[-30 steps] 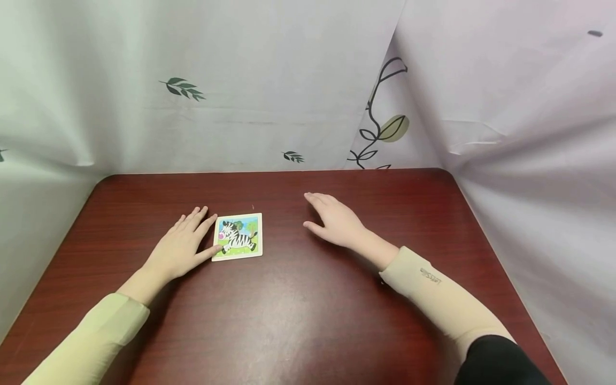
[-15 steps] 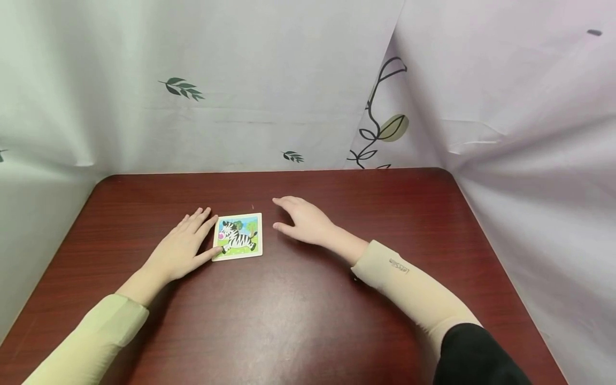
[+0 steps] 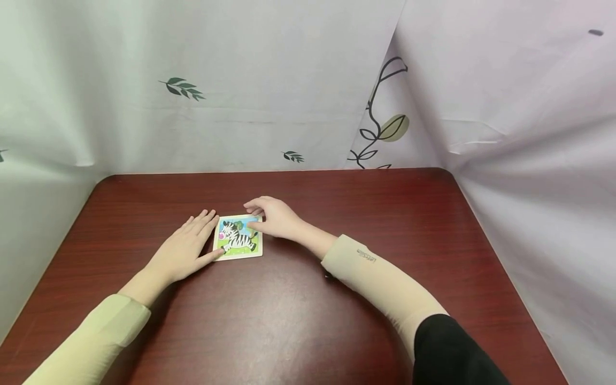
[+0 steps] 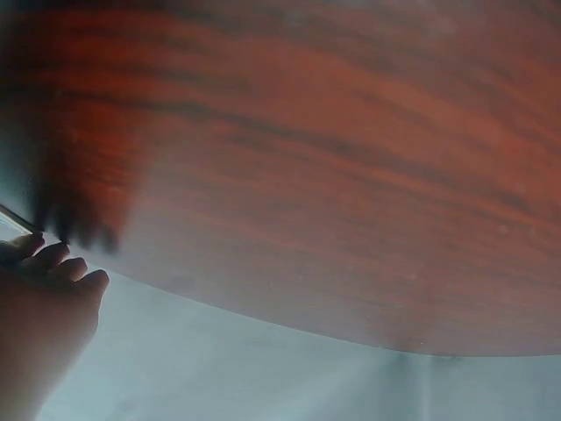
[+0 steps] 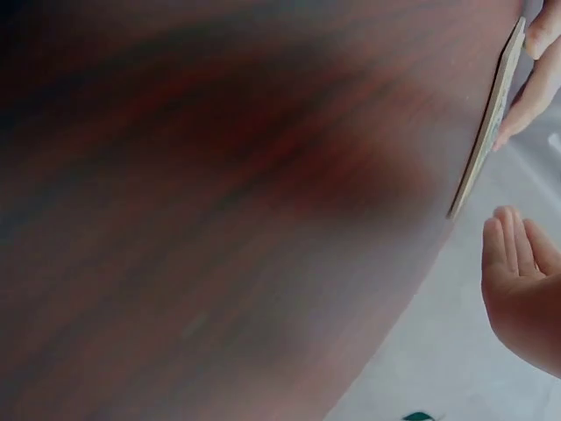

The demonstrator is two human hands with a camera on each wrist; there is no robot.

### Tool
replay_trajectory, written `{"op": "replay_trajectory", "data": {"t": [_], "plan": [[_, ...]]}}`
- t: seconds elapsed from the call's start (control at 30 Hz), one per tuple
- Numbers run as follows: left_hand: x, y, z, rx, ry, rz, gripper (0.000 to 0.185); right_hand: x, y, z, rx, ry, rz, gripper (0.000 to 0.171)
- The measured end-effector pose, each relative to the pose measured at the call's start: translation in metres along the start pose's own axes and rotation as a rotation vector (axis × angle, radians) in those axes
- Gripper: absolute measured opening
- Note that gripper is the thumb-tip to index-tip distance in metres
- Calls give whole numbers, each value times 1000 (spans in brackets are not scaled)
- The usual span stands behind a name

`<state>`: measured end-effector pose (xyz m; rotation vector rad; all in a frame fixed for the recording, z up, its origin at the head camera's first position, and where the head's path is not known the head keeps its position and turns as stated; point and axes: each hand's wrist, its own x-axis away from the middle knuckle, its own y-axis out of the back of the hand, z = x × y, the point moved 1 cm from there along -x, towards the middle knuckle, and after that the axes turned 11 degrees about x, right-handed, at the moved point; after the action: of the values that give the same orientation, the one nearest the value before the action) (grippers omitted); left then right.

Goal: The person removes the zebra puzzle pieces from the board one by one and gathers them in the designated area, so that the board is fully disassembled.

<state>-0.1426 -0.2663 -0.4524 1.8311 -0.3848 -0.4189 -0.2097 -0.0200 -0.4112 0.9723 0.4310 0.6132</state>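
Zebra puzzle card (image 3: 238,237) lay flat on the dark red table (image 3: 298,315), betw. the two hands, toward the far-left part of the tabletop. In the right wrist view the card (image 5: 487,123) showed edge-on, thin, w/ a pale rim.

Left hand (image 3: 185,248) rested flat on the table, fingers straight & slightly spread. Its thumb tip touched the card's near-left corner; index finger ran along the card's left edge, just beside it. Left wrist view showed only a few fingertips (image 4: 61,259) at the table, blurred; cannot tell more from there.

Right hand (image 3: 271,216) sat at the card's far-right corner, fingers loosely curled over the far edge, thumb tip pressed on the picture near that corner. Looked like a light pinch on the corner, though whether the card was lifted cannot be told. Right hand (image 5: 543,48) barely showed in its own wrist view.

Beyond the fingers, white cloth w/ leaf prints (image 3: 183,88) hung behind & to both sides of the table.
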Motion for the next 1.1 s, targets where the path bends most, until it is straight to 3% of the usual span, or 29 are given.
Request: {"op": "replay_trajectory", "data": {"t": [0.27,0.43,0.6,1.1], "plan": [[0,0,-1,2,-4,5,88,-24,-14,6,-190,-61,28,33],[0,-1,-1,1,1,9,88,-36,-23,6,-236,-94,37,28],[0,-2,-1,5,-1,20,88,-44,-27,8,-198,-76,68,28],[0,-2,-1,14,-7,11,87,-53,-31,16,72,-23,137,25]]}}
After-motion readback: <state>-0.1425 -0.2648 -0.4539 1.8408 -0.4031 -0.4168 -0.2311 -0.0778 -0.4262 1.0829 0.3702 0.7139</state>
